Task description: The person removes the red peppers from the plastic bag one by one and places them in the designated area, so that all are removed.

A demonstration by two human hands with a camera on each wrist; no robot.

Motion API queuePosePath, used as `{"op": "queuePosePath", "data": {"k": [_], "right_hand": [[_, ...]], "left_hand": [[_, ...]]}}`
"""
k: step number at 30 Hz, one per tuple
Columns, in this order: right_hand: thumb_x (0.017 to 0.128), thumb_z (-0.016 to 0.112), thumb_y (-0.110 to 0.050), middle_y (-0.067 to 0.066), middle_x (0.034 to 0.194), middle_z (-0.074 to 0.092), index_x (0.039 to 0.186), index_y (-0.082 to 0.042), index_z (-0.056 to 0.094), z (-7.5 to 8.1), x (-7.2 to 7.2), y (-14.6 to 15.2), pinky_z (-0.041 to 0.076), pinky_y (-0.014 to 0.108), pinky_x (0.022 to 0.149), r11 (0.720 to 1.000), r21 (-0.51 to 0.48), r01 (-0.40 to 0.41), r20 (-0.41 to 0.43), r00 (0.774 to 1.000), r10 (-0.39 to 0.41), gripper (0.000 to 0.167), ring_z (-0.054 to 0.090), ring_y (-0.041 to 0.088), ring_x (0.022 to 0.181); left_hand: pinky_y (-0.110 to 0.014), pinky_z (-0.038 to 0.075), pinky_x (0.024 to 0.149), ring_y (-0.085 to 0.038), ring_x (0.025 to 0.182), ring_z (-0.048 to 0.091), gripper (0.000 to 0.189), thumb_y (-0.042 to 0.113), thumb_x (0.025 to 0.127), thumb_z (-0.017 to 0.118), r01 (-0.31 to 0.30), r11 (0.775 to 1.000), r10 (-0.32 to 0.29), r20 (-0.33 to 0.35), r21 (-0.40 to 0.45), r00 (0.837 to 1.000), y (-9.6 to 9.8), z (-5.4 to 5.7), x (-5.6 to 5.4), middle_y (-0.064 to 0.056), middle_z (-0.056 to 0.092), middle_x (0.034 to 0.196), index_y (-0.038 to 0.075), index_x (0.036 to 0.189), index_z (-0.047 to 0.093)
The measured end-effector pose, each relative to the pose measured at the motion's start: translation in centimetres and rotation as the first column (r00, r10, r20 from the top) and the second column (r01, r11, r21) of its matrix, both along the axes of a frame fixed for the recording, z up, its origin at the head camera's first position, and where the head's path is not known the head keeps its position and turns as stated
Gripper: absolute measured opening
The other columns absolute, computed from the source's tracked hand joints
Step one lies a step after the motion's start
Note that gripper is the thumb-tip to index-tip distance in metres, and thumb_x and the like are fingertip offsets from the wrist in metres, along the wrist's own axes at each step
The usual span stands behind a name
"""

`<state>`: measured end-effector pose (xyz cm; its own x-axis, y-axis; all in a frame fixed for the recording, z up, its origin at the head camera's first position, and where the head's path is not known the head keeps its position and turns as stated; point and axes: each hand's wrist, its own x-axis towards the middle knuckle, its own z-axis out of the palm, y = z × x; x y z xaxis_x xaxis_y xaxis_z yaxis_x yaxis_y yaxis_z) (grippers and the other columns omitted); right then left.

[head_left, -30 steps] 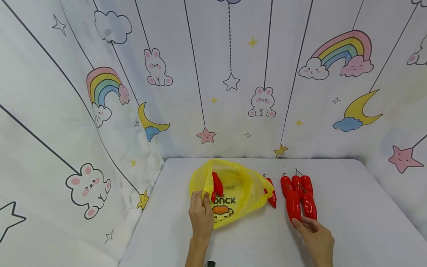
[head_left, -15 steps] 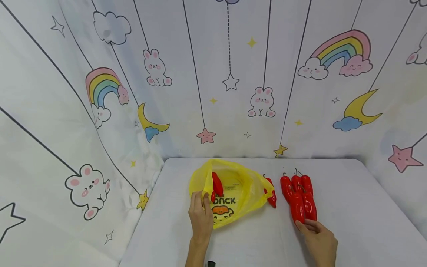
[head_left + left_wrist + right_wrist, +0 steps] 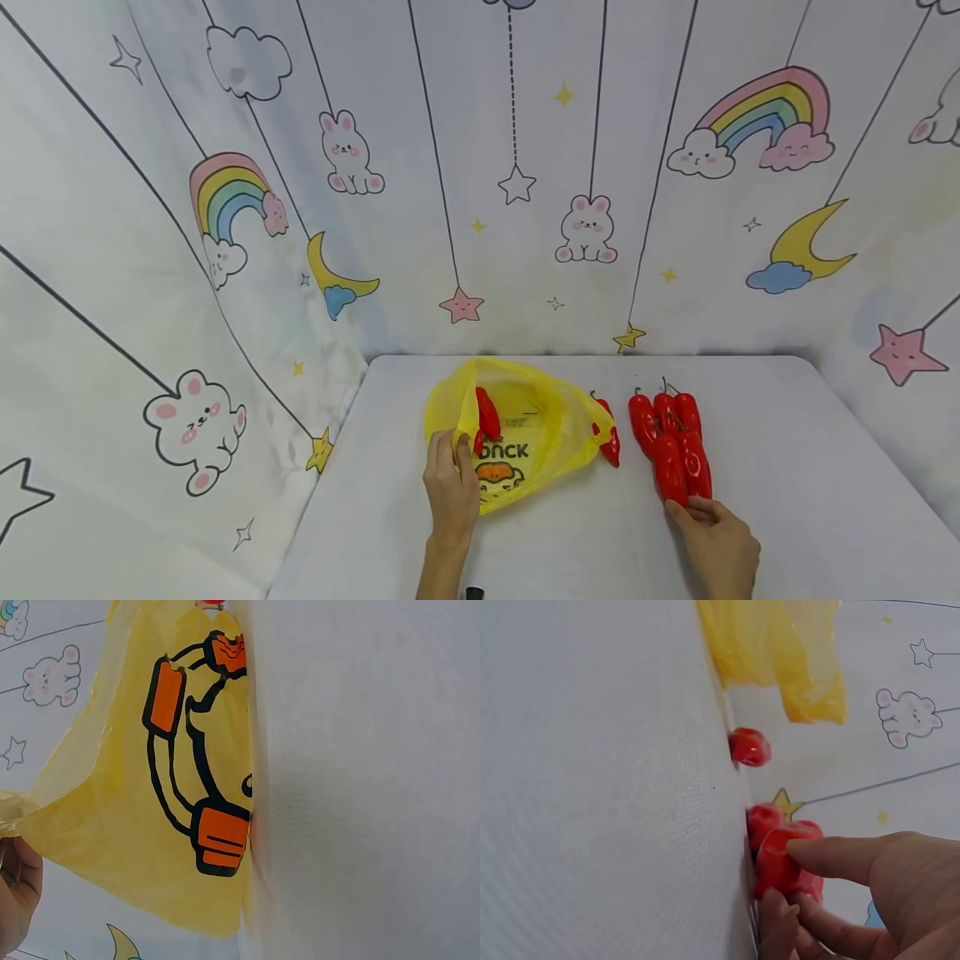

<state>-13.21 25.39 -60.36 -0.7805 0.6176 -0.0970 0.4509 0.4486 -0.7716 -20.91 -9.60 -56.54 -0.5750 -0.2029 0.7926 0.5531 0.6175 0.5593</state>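
Note:
My left hand [image 3: 453, 479] pinches the near-left rim of a yellow plastic bag [image 3: 555, 417] with a printed duck, which lies with its mouth held open. Inside the bag a red pepper [image 3: 488, 414] shows. At the right, several glossy red peppers lie in a cluster; my right hand [image 3: 712, 537] pinches the near end of the front-left pepper [image 3: 670, 468] between thumb and fingers. Another pepper [image 3: 697, 467] lies right beside it. In the right wrist view, my thumb [image 3: 832, 855] presses the held pepper [image 3: 780, 859] from one side. The left wrist view shows the bag's printed outside [image 3: 112, 825].
A single red pepper [image 3: 611, 442] lies at the bag's right edge, partly behind the yellow film. At the white table's [image 3: 570, 550] near edge, a small dark object [image 3: 474, 593] pokes into view beside my left forearm. A patterned curtain [image 3: 525, 275] stands behind the table.
My right hand has shifted the held pepper slightly to the right, against the neighbouring pepper, mostly in the first half second. My left hand and the bag have stayed in place.

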Motion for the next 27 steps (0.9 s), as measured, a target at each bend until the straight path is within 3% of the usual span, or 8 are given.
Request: {"op": "queuePosePath", "data": {"k": [9,22,27], "right_hand": [[0.087,0.083,-0.039,0.023,0.089,0.075,0.115,0.008,0.07,0.26,-0.01,-0.29,0.042,0.027,0.055,1.0,0.007,0.026,0.01,1.0,-0.026,0.057,0.069,0.033,0.08],[0.086,0.084,-0.048,0.024,0.094,0.075,0.117,0.006,0.069,0.23,-0.09,-0.46,0.043,0.033,0.061,0.998,0.023,0.056,0.031,0.998,-0.057,0.064,0.069,0.035,0.082],[0.085,0.086,-0.045,0.024,0.093,0.075,0.115,0.005,0.07,0.4,-0.05,-0.77,0.044,0.029,0.057,0.998,0.036,0.048,0.022,0.999,-0.049,0.061,0.069,0.033,0.078]], "left_hand": [[-0.013,0.05,0.068,-0.011,0.079,0.055,0.01,-0.005,0.099,0.064,0.001,1.0,-0.001,0.005,0.004,1.0,-0.08,-0.05,0.0,-0.004,0.06,0.097,0.001,0.106,0.067],[-0.014,0.049,0.067,-0.011,0.08,0.055,0.009,-0.004,0.1,0.063,0.012,1.0,-0.012,0.018,0.011,1.0,-0.11,-0.1,0.04,-0.003,0.059,0.097,0.001,0.108,0.067],[-0.014,0.049,0.066,-0.01,0.08,0.055,0.008,-0.002,0.101,0.063,0.008,1.0,-0.008,0.017,0.004,1.0,-0.14,-0.08,0.01,-0.004,0.059,0.097,0.002,0.107,0.066]]}}
